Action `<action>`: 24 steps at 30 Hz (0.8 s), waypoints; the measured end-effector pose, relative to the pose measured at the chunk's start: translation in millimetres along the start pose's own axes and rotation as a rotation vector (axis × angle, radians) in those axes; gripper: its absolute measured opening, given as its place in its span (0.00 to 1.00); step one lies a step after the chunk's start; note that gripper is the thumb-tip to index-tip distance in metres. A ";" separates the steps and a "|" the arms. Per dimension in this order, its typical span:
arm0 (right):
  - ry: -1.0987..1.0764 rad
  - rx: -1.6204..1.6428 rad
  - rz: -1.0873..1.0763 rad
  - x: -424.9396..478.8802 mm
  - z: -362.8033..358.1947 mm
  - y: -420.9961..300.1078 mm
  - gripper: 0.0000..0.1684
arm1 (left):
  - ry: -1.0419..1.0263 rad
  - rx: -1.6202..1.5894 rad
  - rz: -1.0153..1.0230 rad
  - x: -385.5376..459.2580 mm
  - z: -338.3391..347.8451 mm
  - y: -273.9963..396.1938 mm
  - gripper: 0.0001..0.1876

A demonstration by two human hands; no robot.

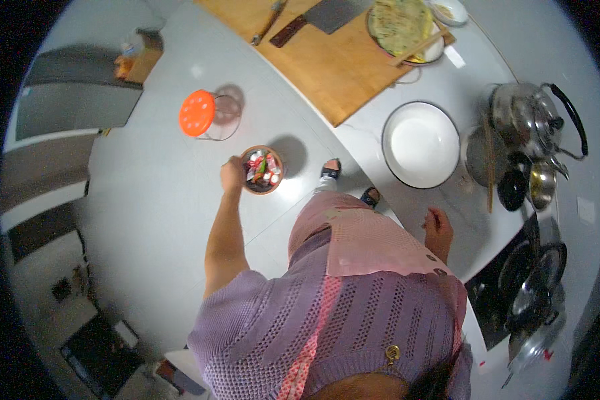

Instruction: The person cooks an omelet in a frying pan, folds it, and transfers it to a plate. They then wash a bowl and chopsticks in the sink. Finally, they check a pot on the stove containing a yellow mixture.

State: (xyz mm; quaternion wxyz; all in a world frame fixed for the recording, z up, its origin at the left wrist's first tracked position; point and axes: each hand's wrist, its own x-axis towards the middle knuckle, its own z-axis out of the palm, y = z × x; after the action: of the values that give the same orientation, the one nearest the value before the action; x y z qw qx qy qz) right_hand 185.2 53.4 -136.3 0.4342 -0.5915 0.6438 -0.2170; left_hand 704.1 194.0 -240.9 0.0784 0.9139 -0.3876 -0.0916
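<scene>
My left hand [233, 174] grips the left side of a round brown-rimmed container [279, 159], out over the floor. Small red, white and green pieces [263, 167], too blurred to name, lie in its dark inside. On the right, my right hand [437, 230] is over the counter's front part, close to my apron. Its fingers are loosely bent and nothing shows in them. A white enamel basin [421, 145] with a dark rim rests on the counter beyond that hand.
A wooden board [325, 80] bears a cleaver [320, 22] and a plate of flatbreads [400, 25] with chopsticks. A steel kettle [525, 120], a black ladle [512, 189] and a black cooktop [495, 300] line the counter. An orange-seated stool [197, 113] stands on the floor.
</scene>
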 end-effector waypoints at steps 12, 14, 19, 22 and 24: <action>0.026 -0.027 0.028 -14.7 15.3 -11.8 0.11 | 0.233 -0.437 0.738 -16.7 -69.2 224.8 0.14; 0.038 0.004 0.084 -20.4 15.2 -16.8 0.11 | 0.058 -0.485 1.086 -39.9 -68.8 285.7 0.14; 0.098 0.044 0.053 -30.9 10.2 3.4 0.14 | -0.326 -0.286 1.197 -76.4 -28.0 371.3 0.24; 0.156 0.001 -0.021 -33.8 12.2 43.2 0.14 | -0.284 -0.121 1.216 -84.8 -13.5 394.6 0.26; 0.181 0.058 0.056 -38.1 0.2 35.1 0.13 | -0.261 -0.089 1.259 -84.7 -3.6 400.6 0.24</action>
State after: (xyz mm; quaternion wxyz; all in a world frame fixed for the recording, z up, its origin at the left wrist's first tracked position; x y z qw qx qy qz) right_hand 162.3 96.9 -152.7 0.3971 -0.5387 0.6900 -0.2758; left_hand 369.0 -19.8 -142.5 0.1072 0.4887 -0.8519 -0.1546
